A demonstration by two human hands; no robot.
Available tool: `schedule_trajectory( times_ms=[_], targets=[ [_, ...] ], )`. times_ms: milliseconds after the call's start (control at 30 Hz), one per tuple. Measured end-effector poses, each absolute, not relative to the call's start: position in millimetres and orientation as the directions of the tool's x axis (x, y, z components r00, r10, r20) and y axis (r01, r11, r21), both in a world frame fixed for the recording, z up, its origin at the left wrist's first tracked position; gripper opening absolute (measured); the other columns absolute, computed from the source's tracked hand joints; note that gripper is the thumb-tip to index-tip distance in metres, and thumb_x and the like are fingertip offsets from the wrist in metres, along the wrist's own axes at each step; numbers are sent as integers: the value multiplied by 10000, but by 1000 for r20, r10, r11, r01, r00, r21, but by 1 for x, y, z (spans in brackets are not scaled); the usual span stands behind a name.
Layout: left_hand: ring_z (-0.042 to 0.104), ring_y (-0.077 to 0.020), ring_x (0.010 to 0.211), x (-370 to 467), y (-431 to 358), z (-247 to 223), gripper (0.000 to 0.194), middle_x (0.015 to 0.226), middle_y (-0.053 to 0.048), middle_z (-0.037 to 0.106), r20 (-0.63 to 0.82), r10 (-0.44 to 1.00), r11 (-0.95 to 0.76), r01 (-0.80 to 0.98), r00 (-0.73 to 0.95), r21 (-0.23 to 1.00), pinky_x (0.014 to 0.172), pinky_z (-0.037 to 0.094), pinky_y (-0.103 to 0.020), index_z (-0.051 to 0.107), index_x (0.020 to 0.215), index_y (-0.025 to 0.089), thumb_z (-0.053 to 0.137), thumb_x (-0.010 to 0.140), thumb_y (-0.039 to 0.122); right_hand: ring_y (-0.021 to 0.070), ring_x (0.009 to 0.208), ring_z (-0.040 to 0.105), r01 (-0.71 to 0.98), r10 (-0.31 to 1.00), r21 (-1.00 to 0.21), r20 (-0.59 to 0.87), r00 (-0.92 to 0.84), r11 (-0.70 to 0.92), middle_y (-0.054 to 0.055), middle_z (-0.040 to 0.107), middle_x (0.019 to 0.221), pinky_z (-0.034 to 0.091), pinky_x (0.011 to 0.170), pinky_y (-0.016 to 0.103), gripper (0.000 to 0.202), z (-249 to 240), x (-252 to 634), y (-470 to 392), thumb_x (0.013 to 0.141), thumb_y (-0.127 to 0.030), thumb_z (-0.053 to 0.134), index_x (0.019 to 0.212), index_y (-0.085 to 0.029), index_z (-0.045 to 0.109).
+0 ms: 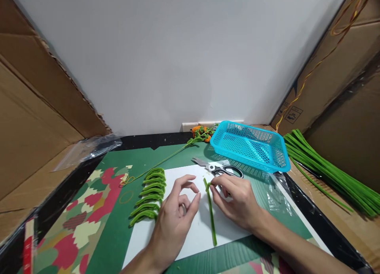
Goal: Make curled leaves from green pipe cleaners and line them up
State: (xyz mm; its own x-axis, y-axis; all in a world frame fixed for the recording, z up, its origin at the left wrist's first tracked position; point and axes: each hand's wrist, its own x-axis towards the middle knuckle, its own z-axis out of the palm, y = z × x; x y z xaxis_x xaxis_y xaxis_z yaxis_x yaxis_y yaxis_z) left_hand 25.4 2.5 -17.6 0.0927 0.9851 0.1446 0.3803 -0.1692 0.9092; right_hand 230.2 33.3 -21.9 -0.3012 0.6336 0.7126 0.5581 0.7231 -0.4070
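Note:
My right hand (236, 201) pinches a green fuzzy stem (211, 216) near its top, where a short piece is bent around it. The stem hangs down over a white sheet (194, 242). Just left of it, my left hand (175, 216) is held with its fingers curved and apart, and nothing shows between them. Several curved green fuzzy pieces (151, 197) lie in a column to the left of my left hand. Scissors (218, 169) with black handles rest at the top of the sheet, beyond my right hand.
A blue perforated basket (251, 163) stands at the back right. Many green stems (332, 175) lie at the far right. Behind the sheet is a long-stemmed piece with orange flowers (202, 133). Clear plastic bags (89, 149) lie back left, with cardboard walls at both sides.

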Motion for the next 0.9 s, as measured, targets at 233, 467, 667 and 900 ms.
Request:
schedule_trajectory(
  times_ms=[233,467,667,900],
  targets=[
    [504,-115,532,27,3,-16,316,688,37,573,129,981,-183,451,148,874,510,383,-229,631,846,204,551,1037,442,126,561,542,537,628,-402,698,-345,742,5,683,749,399,590,267,99,-23,230,32,993,-129,589,996,-187,669],
    [561,-122,619,29,5,-13,198,860,14,695,122,966,-222,493,228,841,575,414,-235,689,1060,224,606,1023,400,120,550,538,529,613,-384,700,-366,756,-4,667,709,380,591,274,98,-25,230,32,1005,-147,606,946,-188,673],
    [536,-129,611,29,2,-14,242,766,26,650,163,962,-258,529,220,808,587,406,-248,698,934,211,589,1033,402,129,572,553,535,614,-370,678,-404,760,1,676,723,387,606,287,113,-27,231,31,1024,-175,594,943,-191,672],
    [545,-126,613,29,0,-10,288,787,23,655,110,965,-221,519,236,826,578,410,-240,699,975,215,535,1058,437,139,576,546,519,566,-303,671,-479,799,5,682,732,390,596,306,113,-26,232,29,1009,-158,572,955,-189,667]
  ],
)
